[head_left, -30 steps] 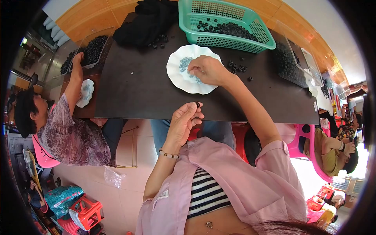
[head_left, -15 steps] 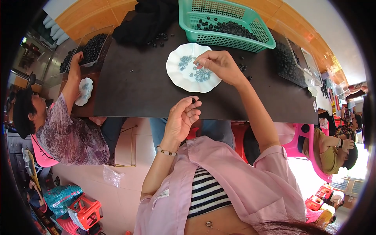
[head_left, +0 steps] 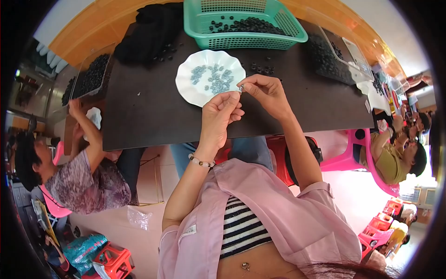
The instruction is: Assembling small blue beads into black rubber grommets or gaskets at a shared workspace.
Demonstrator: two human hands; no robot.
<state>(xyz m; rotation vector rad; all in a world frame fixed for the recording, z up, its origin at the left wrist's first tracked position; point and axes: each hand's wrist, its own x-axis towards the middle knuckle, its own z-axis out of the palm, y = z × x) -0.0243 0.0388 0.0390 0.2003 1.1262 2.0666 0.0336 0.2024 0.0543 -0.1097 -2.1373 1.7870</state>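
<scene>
Between both hands (head_left: 215, 116), tiny piece (head_left: 241, 88), long axis unclear

A black cloth (head_left: 147, 35) lies in a heap on the far left part of the dark table (head_left: 153, 111). On the left sits a co-worker (head_left: 90, 181) in a patterned shirt. On the pale floor (head_left: 109, 225) there is a clear plastic bag (head_left: 138, 218), and further to the left a teal bag (head_left: 83, 251) — just beside it, a red stool (head_left: 121, 253). On the right stands a pink chair (head_left: 341, 158) — near it, a person in an olive shirt (head_left: 391, 165).
</scene>
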